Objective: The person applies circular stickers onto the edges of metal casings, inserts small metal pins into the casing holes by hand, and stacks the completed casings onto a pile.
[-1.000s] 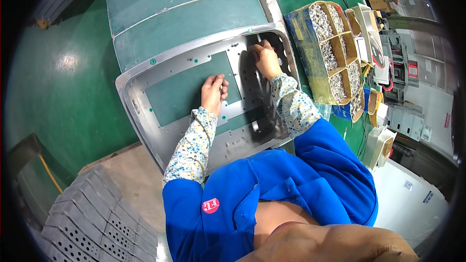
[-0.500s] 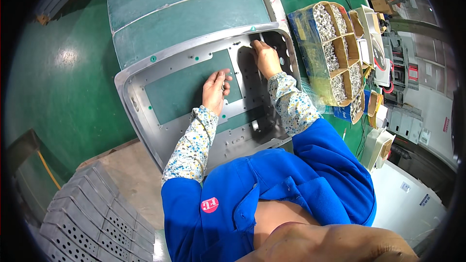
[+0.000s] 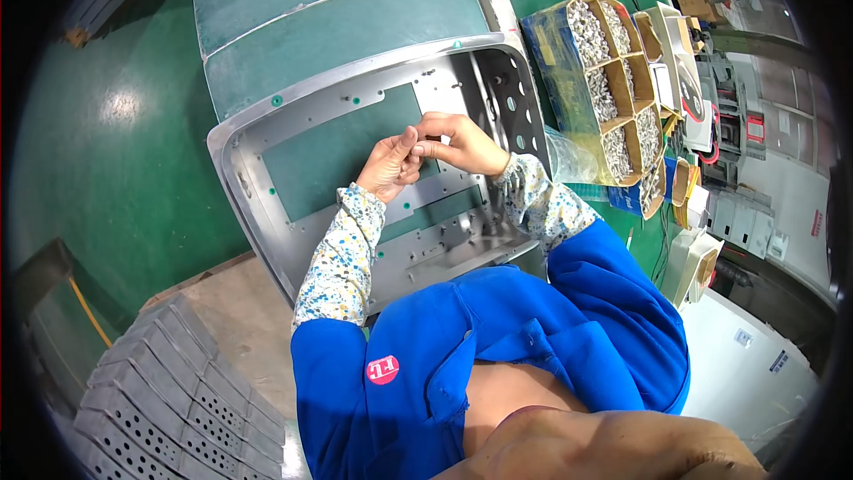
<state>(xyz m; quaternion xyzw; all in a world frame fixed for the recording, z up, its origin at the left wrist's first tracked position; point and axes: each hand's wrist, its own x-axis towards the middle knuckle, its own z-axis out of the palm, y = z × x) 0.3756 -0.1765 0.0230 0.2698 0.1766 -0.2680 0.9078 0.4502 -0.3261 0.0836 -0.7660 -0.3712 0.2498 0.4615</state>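
A grey metal housing with a raised rim, a large rectangular opening and several small studs and holes lies in front of me. Above its opening, my left hand is closed, thumb against curled fingers. My right hand meets it there, its thumb and fingertips pinched together and touching the left fingertips. Whatever lies between the fingers is too small or hidden to make out. Small green dots, one of them a green spot on the far rim, mark the housing.
Right of the housing stands a divided cardboard box with small pale metal parts in its compartments. A green work surface extends beyond the housing. Grey perforated metal panels are stacked at lower left. Bins and boxes line the far right.
My right hand has come away from the housing's far right corner, moving left and nearer to meet my left hand. The left hand has shifted only slightly.
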